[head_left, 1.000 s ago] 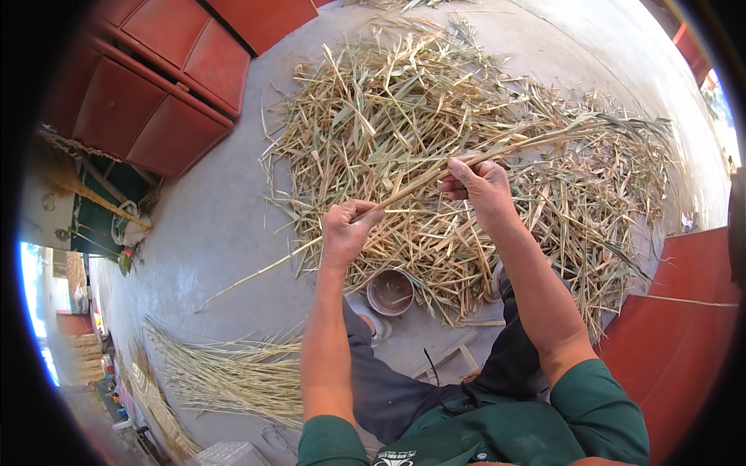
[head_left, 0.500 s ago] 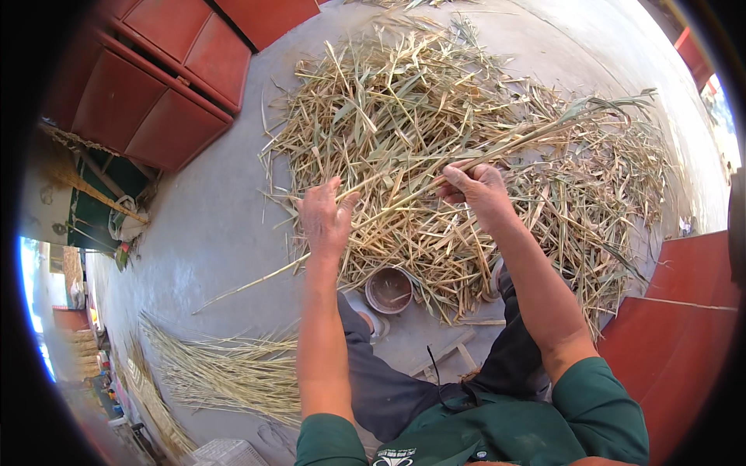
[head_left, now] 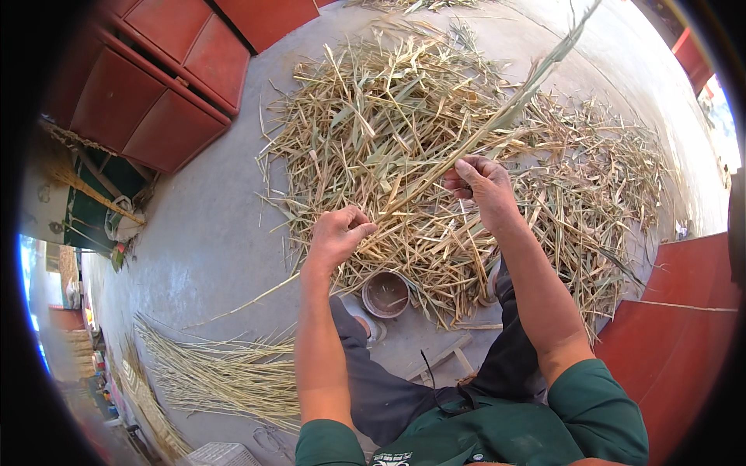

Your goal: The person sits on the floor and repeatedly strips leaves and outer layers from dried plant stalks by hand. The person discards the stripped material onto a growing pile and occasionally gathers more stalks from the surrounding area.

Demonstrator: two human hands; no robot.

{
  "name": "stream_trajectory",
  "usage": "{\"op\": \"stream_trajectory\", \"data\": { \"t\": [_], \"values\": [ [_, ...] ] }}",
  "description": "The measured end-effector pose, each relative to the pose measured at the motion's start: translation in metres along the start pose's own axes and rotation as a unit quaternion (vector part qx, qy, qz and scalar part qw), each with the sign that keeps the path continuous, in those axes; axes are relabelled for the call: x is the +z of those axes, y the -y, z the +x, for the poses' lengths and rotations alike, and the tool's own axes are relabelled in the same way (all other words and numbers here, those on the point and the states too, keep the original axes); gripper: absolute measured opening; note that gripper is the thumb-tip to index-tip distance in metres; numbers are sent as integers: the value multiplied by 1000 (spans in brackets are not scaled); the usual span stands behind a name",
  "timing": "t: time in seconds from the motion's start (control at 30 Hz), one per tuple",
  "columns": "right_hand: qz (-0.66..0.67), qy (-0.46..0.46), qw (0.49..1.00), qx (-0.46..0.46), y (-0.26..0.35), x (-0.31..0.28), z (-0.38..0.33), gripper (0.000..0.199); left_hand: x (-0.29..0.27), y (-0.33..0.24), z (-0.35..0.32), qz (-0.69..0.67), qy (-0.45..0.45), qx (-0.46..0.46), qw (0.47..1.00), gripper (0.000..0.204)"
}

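Observation:
A long dry stalk [head_left: 443,177] slants across the front of me, its leafy tip rising to the upper right. My right hand [head_left: 483,185] is closed, thumb against fingers, at the stalk's middle. My left hand [head_left: 342,235] pinches it lower down, and a thin bare end trails from there to the lower left. Beneath both hands spreads a big heap of stripped leaves and husks [head_left: 388,116]. A small round bowl [head_left: 386,294] with a brownish inside stands between my feet.
A bundle of thin bare stalks [head_left: 225,373] lies on the floor at the lower left. Red cabinets [head_left: 155,93] stand at the upper left, and a red panel [head_left: 684,326] at the right. A broom [head_left: 85,185] leans on the left. A wooden frame [head_left: 447,361] lies between my legs.
The stalk's leafy tip has swung upward to a steeper slant. My left hand has moved right and down, and its fingers have closed further; my right hand has hardly moved.

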State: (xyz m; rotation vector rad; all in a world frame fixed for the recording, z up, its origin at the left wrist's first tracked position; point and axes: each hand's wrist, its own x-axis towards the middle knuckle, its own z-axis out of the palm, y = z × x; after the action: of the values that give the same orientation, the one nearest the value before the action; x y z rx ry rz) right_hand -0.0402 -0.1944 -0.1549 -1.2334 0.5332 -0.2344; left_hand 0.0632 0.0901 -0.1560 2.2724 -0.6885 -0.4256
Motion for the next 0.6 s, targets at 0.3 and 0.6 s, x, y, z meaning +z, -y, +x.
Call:
{"op": "stream_trajectory", "data": {
  "t": [0.3,0.6],
  "values": [
    [-69,25,997,-32,0,5,-5,29,27,-8,5,-122,68,-10,990,20],
    [-51,46,997,-29,7,6,-11,30,45,-13,9,-317,-28,-61,946,15]
  ]
}}
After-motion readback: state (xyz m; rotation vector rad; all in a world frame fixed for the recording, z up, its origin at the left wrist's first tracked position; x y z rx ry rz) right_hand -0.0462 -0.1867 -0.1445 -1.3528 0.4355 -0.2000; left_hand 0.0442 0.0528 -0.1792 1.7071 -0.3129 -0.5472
